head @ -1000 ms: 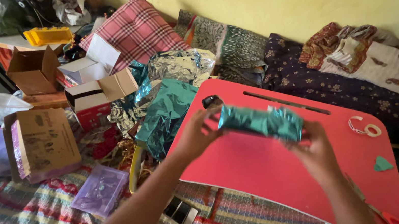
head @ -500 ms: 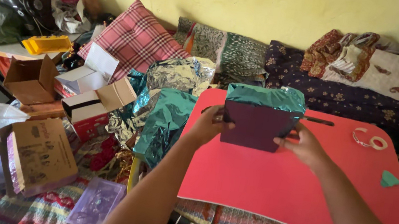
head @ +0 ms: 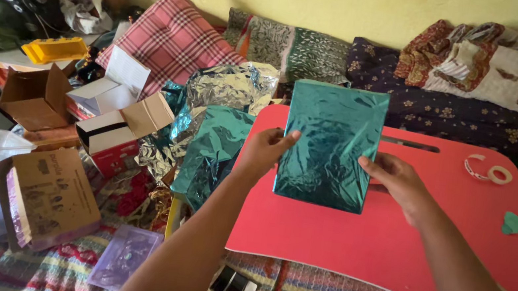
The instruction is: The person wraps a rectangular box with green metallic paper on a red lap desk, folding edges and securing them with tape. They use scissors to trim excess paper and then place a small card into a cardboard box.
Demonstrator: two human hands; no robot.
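Holding the box upright over the red table, my left hand and right hand grip its side edges. Its facing side is fully covered in teal foil; I judge the wrapping nearly done, though taping can't be seen, with the tape roll lying apart.

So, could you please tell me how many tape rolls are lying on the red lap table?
1: a tape roll near the far right corner of the red lap table; others may be hidden.
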